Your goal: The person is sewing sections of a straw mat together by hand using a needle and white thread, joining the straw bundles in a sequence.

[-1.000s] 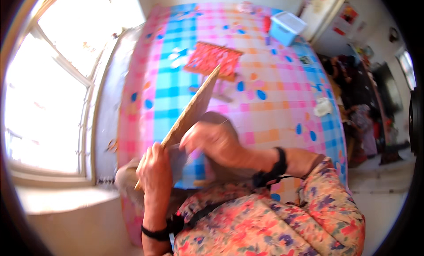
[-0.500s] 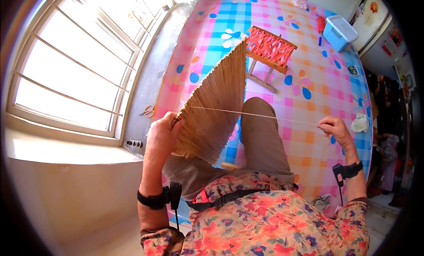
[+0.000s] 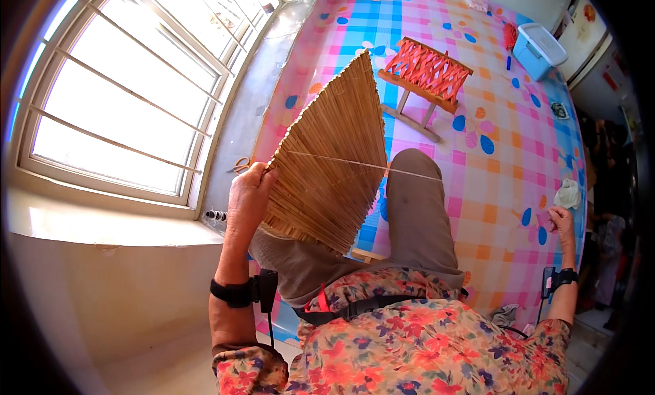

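Note:
My left hand [image 3: 249,197] grips the left edge of a fan-shaped piece of tightly packed straw stalks [image 3: 327,163], which stands tilted over my left leg. A thin pale thread [image 3: 361,164] runs from that edge across the straw and my right knee [image 3: 413,204] towards my right hand [image 3: 561,221]. That hand is held far out to the right, fingers pinched on the thread, whose far stretch is too faint to follow fully. Beyond the straw piece stands a small wooden stool [image 3: 424,74] with a red woven top.
Scissors [image 3: 241,164] and small dark cylinders [image 3: 217,215] lie on the grey ledge by the barred window [image 3: 123,101]. A light-blue lidded bin [image 3: 537,52], a white crumpled cloth or bag [image 3: 568,194] and a red item [image 3: 510,37] sit on the checked floor covering. Dark clutter fills the right side.
My right hand has drawn away from the straw piece to the far right, pulling the thread out long. My left hand still grips the edge, and the piece shows more of its face.

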Motion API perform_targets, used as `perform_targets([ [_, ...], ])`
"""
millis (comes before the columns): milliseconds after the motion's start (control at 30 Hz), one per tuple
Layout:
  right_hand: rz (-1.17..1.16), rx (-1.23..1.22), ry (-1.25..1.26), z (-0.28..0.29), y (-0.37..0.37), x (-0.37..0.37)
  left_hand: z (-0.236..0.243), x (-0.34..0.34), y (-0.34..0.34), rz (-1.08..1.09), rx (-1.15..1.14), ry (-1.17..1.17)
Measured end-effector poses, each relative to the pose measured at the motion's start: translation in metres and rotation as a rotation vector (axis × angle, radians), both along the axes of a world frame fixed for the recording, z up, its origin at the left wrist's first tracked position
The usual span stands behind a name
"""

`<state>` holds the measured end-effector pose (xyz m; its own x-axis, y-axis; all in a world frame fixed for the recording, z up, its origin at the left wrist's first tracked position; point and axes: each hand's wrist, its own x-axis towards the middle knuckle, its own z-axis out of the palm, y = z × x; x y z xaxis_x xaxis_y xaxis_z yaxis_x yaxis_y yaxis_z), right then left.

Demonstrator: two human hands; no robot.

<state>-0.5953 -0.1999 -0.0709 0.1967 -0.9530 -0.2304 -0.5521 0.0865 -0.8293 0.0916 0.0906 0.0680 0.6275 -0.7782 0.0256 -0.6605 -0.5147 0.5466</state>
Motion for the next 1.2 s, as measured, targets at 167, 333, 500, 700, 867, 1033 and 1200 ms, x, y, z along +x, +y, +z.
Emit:
perform_targets([
  [167,-0.045,-0.020,0.030,0.008,-0.023,-0.027,0.002,-0.008,0.000,0.044,-0.017,-0.036],
  [333,-0.065,-0.196,0.187,0.039,-0.065,-0.065,0.005,-0.022,-0.006,0.034,0.016,-0.015],
  [500,-0.097,-0.251,0.042,0.076,-0.094,-0.027,0.008,-0.013,0.005,-0.017,0.086,-0.078],
  [700,-0.048,-0.301,0.131,0.079,-0.106,-0.032,0.014,-0.031,0.005,-0.010,0.162,-0.170],
  [867,-0.254,-0.208,0.043,0.082,-0.089,-0.017,0.028,-0.033,0.002,-0.038,0.199,-0.135],
  [1033,-0.350,-0.255,-0.114,0.096,-0.085,-0.011,0.037,-0.045,0.001,-0.125,-0.111,-0.510],
  [1200,-0.067,-0.340,0.055,0.157,-0.049,0.097,0.047,-0.102,-0.022,-0.574,-0.373,-0.215],
])
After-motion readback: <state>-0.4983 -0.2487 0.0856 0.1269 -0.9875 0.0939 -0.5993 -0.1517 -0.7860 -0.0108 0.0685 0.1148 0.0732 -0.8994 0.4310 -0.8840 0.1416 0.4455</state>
